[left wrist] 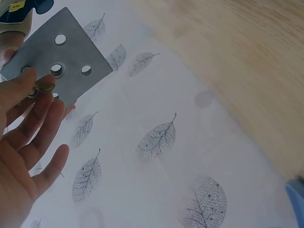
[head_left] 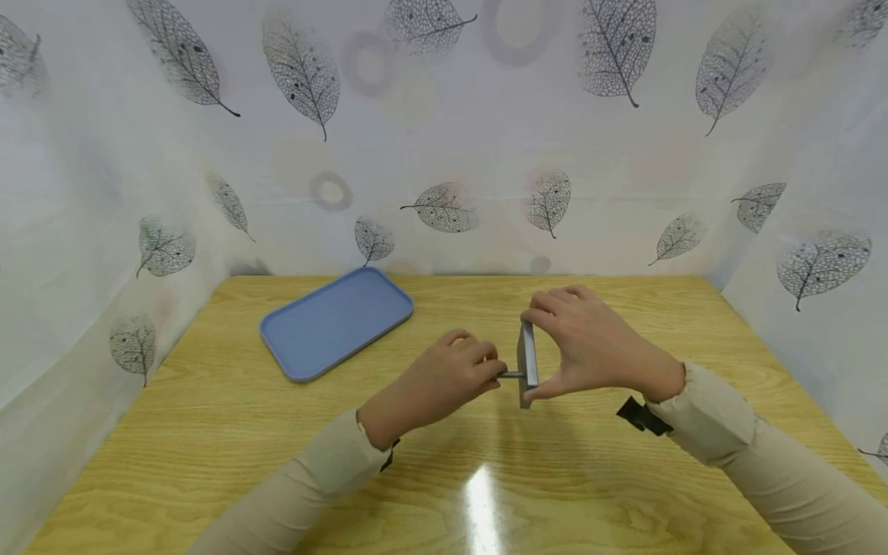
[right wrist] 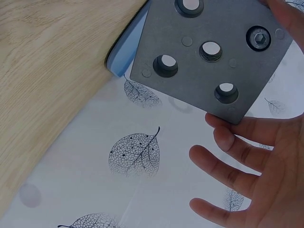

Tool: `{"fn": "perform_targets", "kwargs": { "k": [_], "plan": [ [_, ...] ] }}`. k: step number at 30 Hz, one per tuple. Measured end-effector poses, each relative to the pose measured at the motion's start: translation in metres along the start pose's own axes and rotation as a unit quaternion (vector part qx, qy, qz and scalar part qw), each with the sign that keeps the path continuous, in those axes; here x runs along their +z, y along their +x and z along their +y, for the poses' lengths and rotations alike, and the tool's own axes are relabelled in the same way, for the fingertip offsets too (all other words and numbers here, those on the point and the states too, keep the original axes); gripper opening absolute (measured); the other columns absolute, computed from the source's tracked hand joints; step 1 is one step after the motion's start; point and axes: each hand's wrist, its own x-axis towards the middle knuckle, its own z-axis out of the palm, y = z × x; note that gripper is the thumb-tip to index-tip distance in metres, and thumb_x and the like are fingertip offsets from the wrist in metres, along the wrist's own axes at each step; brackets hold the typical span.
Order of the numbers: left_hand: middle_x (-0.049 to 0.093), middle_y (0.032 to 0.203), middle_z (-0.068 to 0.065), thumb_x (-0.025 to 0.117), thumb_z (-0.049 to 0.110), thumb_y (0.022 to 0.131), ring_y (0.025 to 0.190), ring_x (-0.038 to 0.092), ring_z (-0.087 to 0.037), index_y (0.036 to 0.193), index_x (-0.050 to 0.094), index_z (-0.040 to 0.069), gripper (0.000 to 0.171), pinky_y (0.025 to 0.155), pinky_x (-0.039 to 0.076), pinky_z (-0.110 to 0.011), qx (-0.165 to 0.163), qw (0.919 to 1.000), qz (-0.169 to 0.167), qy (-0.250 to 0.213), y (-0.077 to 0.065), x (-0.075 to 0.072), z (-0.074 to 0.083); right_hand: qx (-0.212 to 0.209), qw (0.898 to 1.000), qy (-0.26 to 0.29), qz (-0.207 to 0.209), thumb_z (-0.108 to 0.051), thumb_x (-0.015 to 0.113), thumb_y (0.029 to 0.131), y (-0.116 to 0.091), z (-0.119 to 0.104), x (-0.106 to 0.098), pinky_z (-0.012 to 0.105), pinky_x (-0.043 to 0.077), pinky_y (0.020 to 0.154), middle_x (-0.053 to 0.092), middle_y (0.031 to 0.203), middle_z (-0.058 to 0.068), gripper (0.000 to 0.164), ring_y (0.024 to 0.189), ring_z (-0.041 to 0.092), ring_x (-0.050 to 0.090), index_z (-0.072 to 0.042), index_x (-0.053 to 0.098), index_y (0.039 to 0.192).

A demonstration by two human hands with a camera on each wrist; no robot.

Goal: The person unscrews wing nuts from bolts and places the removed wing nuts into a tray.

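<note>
My right hand [head_left: 590, 339] grips a square grey metal plate [head_left: 530, 354] by opposite edges, fingers at the top and thumb below, above the table. Round holes pierce the plate [right wrist: 194, 61], and the socket head of a bolt [right wrist: 259, 39] sits in one of them in the right wrist view. Toward my left hand [head_left: 444, 381] the bolt's shank [head_left: 512, 375] sticks out of the plate. Thumb and fingertips of that hand pinch a small brass-coloured nut [left wrist: 46, 87] at the shank's end; the fingers partly hide it, so its exact shape is unclear.
A blue rectangular tray [head_left: 336, 324] lies at the back left of the wood-grain table [head_left: 208, 462]. Leaf-patterned white sheeting [head_left: 451, 139] rises behind the table and along both sides.
</note>
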Motion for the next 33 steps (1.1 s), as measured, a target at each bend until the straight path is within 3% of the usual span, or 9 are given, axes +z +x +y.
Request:
{"fn": "perform_targets", "kwargs": {
  "k": [9,19,25,33],
  "plan": [
    [0.066,0.092,0.007,0.070,0.031,0.084,0.085,0.063,-0.007,0.102,0.070,0.018,0.022,0.088,0.049,-0.027,0.004,0.9999,0.012,0.006,0.0032,-0.0014,0.0002,0.001,1.000,0.000,-0.002,-0.079,0.070,0.048,0.0008,0.0012,-0.0002,0.048,0.045,0.086,0.059,0.099,0.006,0.090,0.090,0.023,0.057,-0.009,0.064,0.106],
    [0.062,0.097,0.004,0.063,0.026,0.090,0.089,0.064,-0.008,0.111,0.067,0.014,0.025,0.087,0.050,-0.027,0.005,0.9994,-0.033,-0.012,0.0042,-0.0011,0.0044,0.003,1.000,0.001,-0.002,-0.079,0.070,0.048,0.0015,0.0018,-0.0009,0.047,0.045,0.086,0.060,0.099,0.006,0.091,0.090,0.023,0.057,-0.009,0.065,0.105],
    [0.059,0.101,0.003,0.069,0.035,0.085,0.090,0.061,-0.008,0.116,0.063,0.014,0.037,0.084,0.049,-0.025,0.008,0.9979,-0.064,-0.012,0.0043,-0.0011,0.0060,0.003,1.000,-0.001,-0.005,-0.079,0.069,0.049,0.0007,0.0019,0.0003,0.048,0.045,0.086,0.060,0.099,0.006,0.090,0.090,0.023,0.057,-0.009,0.064,0.105],
    [0.057,0.098,0.004,0.069,0.031,0.085,0.086,0.059,-0.007,0.113,0.063,0.017,0.032,0.083,0.049,-0.025,0.009,0.9982,-0.058,0.007,0.0042,-0.0004,0.0058,0.003,1.000,0.000,-0.002,-0.079,0.070,0.048,0.0003,0.0018,-0.0002,0.048,0.045,0.087,0.060,0.099,0.006,0.090,0.090,0.022,0.058,-0.009,0.064,0.105]
  ]
}}
